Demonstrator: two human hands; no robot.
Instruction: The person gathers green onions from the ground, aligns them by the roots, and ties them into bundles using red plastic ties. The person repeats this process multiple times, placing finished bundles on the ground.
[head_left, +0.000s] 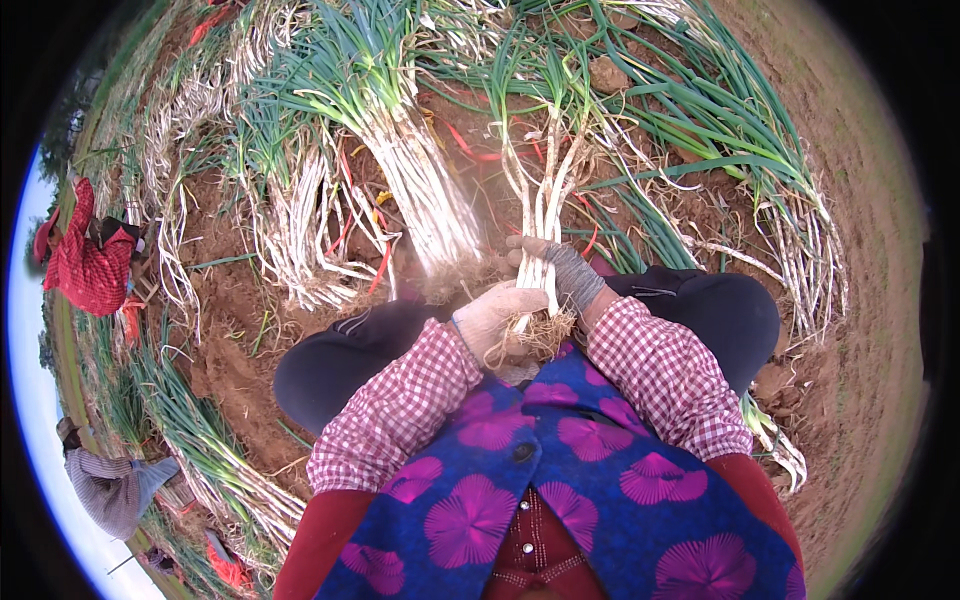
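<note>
A small bunch of spring onions (541, 202), with long white stems, green tops and tangled roots, stands upright before my chest. My left hand (495, 311), in a pale work glove, grips the stems low down, just above the roots. Wrapped around the same stems slightly higher is my right hand (559, 266), in a grey glove. Its fingertips show at the left side of the stems; the palm is partly hidden. Left of the bunch, a thick bundle of spring onions (420, 180) lies on the soil, roots towards me.
More spring onions (296, 217) lie at the left and a long pile (787, 217) curves along the right. Red ribbon (469, 150) lies on the soil beyond my hands. A person in a red checked shirt (90, 259) and another in grey (109, 487) are at the far left.
</note>
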